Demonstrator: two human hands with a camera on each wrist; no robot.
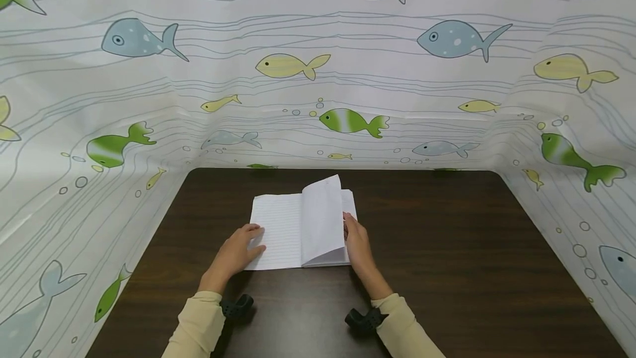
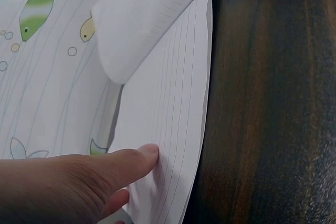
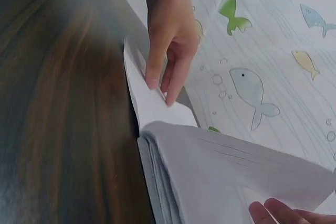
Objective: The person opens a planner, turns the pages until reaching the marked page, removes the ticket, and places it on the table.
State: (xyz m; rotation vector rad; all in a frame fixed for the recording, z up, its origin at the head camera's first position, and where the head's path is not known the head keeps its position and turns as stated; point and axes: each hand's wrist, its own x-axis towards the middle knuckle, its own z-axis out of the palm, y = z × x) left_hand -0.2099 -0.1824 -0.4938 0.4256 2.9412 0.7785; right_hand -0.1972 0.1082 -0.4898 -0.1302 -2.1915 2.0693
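Observation:
An open notebook (image 1: 278,231) with lined white pages lies on the dark table. One leaf (image 1: 322,220) stands raised and bowed over the right half. My left hand (image 1: 236,248) rests on the outer edge of the left page, fingers and thumb spread; the left wrist view shows its thumb (image 2: 142,158) straight along the lined paper. At the raised leaf's free edge is my right hand (image 1: 359,242), its fingers partly hidden by the paper. In the right wrist view its fingertips (image 3: 275,211) show right at the lower part of that leaf.
Dark wooden table (image 1: 462,247) extends around the notebook. A white sheet (image 1: 298,32) printed with fish surrounds the table at the back and sides. Dark wrist devices (image 1: 365,320) sit at both cuffs, below the notebook's near edge.

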